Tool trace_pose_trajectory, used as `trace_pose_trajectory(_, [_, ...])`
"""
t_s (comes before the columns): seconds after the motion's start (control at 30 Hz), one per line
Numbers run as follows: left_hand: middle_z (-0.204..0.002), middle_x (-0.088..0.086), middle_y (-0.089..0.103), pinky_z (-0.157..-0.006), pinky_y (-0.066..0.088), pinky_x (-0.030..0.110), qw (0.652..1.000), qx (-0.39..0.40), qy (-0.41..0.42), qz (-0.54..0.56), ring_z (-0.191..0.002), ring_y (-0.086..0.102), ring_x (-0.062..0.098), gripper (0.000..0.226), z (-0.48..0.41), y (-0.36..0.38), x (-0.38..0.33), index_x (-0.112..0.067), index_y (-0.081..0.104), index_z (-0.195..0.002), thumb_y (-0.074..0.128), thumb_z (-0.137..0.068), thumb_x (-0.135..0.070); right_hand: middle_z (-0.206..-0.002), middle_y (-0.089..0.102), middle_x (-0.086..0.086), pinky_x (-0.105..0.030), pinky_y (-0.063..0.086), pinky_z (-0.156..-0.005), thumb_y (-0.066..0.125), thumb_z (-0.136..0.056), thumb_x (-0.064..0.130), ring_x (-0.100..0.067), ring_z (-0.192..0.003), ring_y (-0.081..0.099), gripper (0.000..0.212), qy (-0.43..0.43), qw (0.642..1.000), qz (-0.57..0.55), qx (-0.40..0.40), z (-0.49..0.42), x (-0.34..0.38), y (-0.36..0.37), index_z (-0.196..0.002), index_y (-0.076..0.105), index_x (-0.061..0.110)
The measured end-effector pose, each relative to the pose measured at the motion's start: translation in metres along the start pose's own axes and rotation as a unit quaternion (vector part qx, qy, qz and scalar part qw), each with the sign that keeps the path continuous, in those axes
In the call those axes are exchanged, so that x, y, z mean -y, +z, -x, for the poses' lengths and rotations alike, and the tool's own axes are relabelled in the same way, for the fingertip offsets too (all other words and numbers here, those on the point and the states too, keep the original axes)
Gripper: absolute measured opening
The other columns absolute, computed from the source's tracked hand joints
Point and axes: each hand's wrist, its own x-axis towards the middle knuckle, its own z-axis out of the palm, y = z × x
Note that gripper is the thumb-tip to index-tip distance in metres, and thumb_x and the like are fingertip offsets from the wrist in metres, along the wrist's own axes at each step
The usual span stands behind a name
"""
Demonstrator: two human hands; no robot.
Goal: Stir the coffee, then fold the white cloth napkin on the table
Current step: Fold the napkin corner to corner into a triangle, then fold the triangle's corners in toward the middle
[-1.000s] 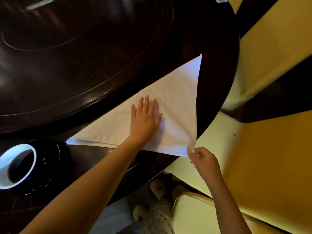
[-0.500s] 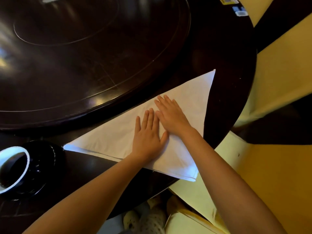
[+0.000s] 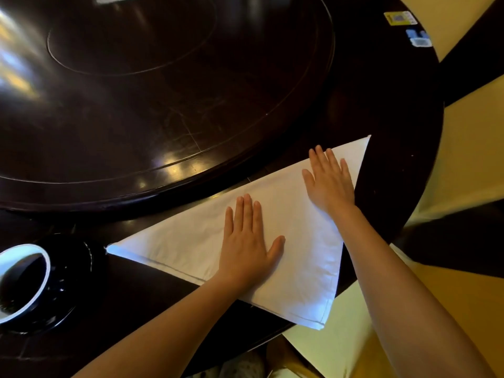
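Folded to a triangle, the napkin (image 3: 191,246) lies at the table's (image 3: 395,159) near edge, one corner overhanging. Pressing it flat, left hand (image 3: 246,249) and right hand (image 3: 331,184), fingers straight. At left, the cup (image 3: 46,271), cropped, holds dark coffee (image 3: 21,279).

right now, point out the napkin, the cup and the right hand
napkin (image 3: 177,246), head view, bare cloth left of the hands
cup (image 3: 47,270), head view, white rim on its right side
right hand (image 3: 331,186), head view, back of the hand

Both hands, left (image 3: 246,249) and right (image 3: 331,184), flat on triangular white napkin (image 3: 185,246) beside coffee cup (image 3: 21,279).
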Motion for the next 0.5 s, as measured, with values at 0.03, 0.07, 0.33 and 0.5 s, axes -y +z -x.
trace_pose_trajectory(0.03, [-0.152, 0.006, -0.025, -0.112, -0.016, 0.04, 1.0, 0.0, -0.001, 0.002, -0.137, -0.031, 0.019, 0.081, 0.0, -0.001, 0.0, -0.013, -0.019, -0.142, 0.01, -0.087, -0.065, -0.159, 0.0, -0.002, -0.042, -0.002, -0.117, 0.014, -0.099, 0.041, -0.019, -0.146, -0.004, 0.056, 0.006, 1.0, -0.004, -0.008, 0.001, 0.003, -0.001, -0.149, 0.002, 0.018])
trace_pose_trajectory(0.07, [-0.151, 0.006, -0.026, -0.112, -0.016, 0.04, 1.0, 0.002, 0.0, 0.003, -0.137, -0.031, 0.019, 0.081, 0.0, -0.001, 0.0, -0.013, -0.019, -0.141, 0.01, -0.087, -0.065, -0.159, 0.001, -0.003, -0.042, -0.002, -0.117, 0.013, -0.099, 0.04, -0.019, -0.146, -0.004, 0.056, 0.0, 1.0, -0.012, -0.019, 0.005, 0.007, -0.003, -0.149, 0.002, 0.018])
trace_pose_trajectory(0.33, [-0.155, 0.006, 0.012, -0.117, 0.004, 0.034, 0.989, -0.074, 0.006, 0.128, -0.144, 0.007, 0.018, 0.066, -0.005, -0.013, 0.017, -0.012, 0.023, -0.145, 0.005, -0.09, -0.043, -0.158, 0.006, 0.003, -0.033, -0.005, -0.115, -0.005, -0.085, 0.044, -0.012, -0.145, 0.0, 0.07, -0.325, 0.942, -0.044, 0.072, 0.038, 0.071, -0.001, -0.148, 0.011, 0.02])
trace_pose_trajectory(0.5, [-0.156, -0.004, 0.002, -0.118, -0.003, 0.041, 0.998, -0.053, -0.029, 0.025, -0.142, -0.009, 0.011, 0.058, -0.002, -0.017, 0.06, -0.025, 0.007, -0.146, 0.001, -0.092, -0.045, -0.158, 0.008, 0.006, -0.036, -0.002, -0.116, -0.004, -0.088, 0.044, -0.011, -0.145, 0.003, 0.065, -0.265, 0.964, -0.008, 0.026, 0.031, 0.071, 0.007, -0.149, 0.008, 0.025])
